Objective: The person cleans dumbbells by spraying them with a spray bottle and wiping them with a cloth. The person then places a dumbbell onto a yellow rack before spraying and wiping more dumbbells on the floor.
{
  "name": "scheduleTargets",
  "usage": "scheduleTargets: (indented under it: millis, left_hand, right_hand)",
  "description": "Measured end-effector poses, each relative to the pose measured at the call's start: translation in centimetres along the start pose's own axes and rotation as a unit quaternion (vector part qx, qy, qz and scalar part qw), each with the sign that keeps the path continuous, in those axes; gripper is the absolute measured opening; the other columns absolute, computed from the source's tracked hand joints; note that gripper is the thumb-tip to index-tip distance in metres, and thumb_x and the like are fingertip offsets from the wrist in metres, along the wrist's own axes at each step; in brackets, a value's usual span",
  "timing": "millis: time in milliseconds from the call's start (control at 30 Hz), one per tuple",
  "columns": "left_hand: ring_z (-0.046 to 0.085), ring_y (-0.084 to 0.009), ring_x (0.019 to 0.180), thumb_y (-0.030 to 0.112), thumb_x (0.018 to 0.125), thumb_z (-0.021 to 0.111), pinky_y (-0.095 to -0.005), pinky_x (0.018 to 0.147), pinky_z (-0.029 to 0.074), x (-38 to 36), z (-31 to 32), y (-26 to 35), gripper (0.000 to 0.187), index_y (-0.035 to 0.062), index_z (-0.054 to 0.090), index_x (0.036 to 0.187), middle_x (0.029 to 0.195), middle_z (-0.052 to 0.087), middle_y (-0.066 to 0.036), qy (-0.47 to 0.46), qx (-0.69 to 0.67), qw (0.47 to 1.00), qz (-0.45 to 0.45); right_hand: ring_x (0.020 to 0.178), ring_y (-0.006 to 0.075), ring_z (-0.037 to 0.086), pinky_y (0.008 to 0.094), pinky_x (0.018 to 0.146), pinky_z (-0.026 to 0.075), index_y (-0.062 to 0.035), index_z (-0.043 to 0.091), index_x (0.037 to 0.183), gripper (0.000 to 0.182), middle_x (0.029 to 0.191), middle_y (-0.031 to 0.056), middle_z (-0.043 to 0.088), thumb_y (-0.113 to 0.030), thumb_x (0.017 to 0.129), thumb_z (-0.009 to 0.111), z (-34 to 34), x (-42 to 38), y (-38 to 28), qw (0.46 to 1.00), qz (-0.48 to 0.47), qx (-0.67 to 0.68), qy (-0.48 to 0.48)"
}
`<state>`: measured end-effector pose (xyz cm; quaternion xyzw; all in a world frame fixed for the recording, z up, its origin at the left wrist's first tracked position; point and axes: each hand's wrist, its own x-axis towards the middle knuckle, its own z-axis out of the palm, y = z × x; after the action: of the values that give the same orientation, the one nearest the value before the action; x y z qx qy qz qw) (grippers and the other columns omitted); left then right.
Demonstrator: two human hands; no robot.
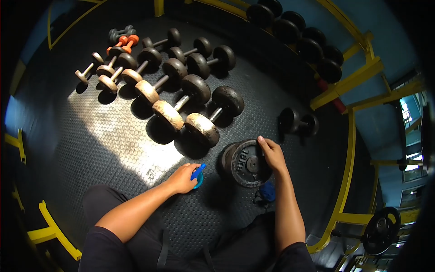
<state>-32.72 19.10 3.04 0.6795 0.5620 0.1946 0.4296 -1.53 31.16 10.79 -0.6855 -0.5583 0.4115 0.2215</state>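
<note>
I sit on a dark studded rubber floor (104,136). My left hand (183,178) is closed around a small blue object (198,174) held low over the floor. My right hand (272,153) rests with spread fingers on the upper right edge of a dumbbell's round black end plate (247,164), marked with raised numerals. That dumbbell stands on the floor between my hands, just in front of my knees.
A row of dumbbells (190,97) of rising size lies ahead, with small orange ones (124,43) at the far left. Another dumbbell (297,121) lies at right. A yellow rack (353,77) holds black dumbbells (299,31). A blue item (267,191) lies by my right forearm.
</note>
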Motion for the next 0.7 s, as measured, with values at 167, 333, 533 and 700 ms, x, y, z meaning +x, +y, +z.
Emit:
scheduleTargets:
  millis: [167,333,533,700]
  left_hand:
    - [0.066,-0.0329,0.091,0.012,0.079,0.071,-0.0386,0.084,0.053,0.5,2.0,0.0,0.043,0.0049,0.065,0.121,0.105,0.065,-0.017,0.041,-0.045,0.998,0.007]
    - [0.061,-0.0309,0.090,0.022,0.081,0.076,-0.0393,0.083,0.049,2.5,2.8,-0.3,0.041,0.0147,0.069,0.121,0.093,0.065,-0.013,0.078,0.056,0.993,0.073]
    - [0.054,-0.0319,0.099,0.031,0.082,0.076,-0.0440,0.089,0.044,4.1,4.2,-2.0,0.065,0.0173,0.052,0.141,0.100,0.056,-0.011,0.043,0.097,0.992,0.071]
    - [0.056,-0.0358,0.098,0.014,0.070,0.065,-0.0466,0.087,0.047,5.1,6.2,-3.0,0.052,0.0089,0.061,0.121,0.099,0.056,-0.013,0.029,0.058,0.995,0.079]
  right_hand:
    - [0.100,0.0265,0.067,0.0352,0.089,0.048,0.0009,0.071,0.109,0.061,0.102,0.0183,0.072,-0.057,0.092,0.058,-0.6,2.8,2.8,0.996,0.029,0.015,0.086]
    - [0.094,0.0300,0.066,0.0371,0.083,0.049,-0.0019,0.071,0.112,0.066,0.111,0.0140,0.070,-0.058,0.100,0.038,-3.3,1.7,4.3,0.962,0.129,0.227,0.080]
    - [0.103,0.0364,0.067,0.0456,0.090,0.051,-0.0045,0.055,0.131,0.064,0.120,0.0157,0.067,-0.046,0.085,0.069,-5.4,-0.9,18.3,0.949,0.238,-0.202,-0.037]
    - [0.130,0.0334,0.052,0.0399,0.109,0.042,-0.0070,0.031,0.150,0.105,0.143,0.0207,0.050,-0.052,0.071,0.083,-2.5,-6.1,19.6,0.855,0.405,-0.311,-0.093]
